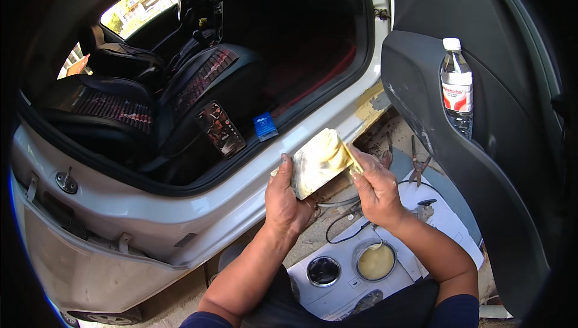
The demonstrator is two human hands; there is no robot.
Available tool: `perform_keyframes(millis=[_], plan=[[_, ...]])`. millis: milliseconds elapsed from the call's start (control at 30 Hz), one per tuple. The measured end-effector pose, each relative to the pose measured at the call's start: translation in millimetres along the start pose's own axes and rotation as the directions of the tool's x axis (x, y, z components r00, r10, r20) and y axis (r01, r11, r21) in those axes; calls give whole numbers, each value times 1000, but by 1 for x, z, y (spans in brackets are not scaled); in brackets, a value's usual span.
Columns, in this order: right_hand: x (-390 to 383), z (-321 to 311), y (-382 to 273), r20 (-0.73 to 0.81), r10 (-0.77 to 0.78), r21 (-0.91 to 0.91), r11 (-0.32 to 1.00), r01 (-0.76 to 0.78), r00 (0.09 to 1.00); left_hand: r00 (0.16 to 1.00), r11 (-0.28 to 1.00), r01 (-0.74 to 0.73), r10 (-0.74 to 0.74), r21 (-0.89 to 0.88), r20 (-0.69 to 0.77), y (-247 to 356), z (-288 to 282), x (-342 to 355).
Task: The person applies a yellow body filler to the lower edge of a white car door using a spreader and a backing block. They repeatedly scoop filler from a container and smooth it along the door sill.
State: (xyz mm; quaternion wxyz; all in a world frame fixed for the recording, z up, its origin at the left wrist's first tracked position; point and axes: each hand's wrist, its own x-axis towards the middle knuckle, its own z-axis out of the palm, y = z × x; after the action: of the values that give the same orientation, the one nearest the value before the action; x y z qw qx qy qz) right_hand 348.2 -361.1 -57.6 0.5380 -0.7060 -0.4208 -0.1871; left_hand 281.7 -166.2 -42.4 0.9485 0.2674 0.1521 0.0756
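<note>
My left hand (283,203) grips a flat pale plate (302,174) by its near edge, thumb on top. Thick yellow putty (332,152) lies smeared and heaped over the plate's far right part. Pinched in my right hand (380,191) is a putty spreader (355,160), its coated edge against the plate's right side. Both hands are just off the white car's door sill (241,171). Farther along that sill, a patch of yellowish filler (370,108) covers the paint. My fingertips look smudged with putty.
Below my hands, an open tin of yellow paste (376,262) and a dark round lid (324,271) rest on white sheets (439,228). Pliers (416,165) and a cable (331,232) lie nearby. The open door (421,87) at right holds a bottle (457,90). A blue packet (265,127) sits inside.
</note>
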Motion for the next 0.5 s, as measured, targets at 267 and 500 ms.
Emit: perform_keyframes(millis=[267,500], plan=[[28,-18,-13,41,-200,-434,879,198,979,994,989,-105,107,103,-14,4,6,0],[-8,10,-17,289,-153,-388,884,262,945,969,945,-244,245,218,23,3,-3,9]])
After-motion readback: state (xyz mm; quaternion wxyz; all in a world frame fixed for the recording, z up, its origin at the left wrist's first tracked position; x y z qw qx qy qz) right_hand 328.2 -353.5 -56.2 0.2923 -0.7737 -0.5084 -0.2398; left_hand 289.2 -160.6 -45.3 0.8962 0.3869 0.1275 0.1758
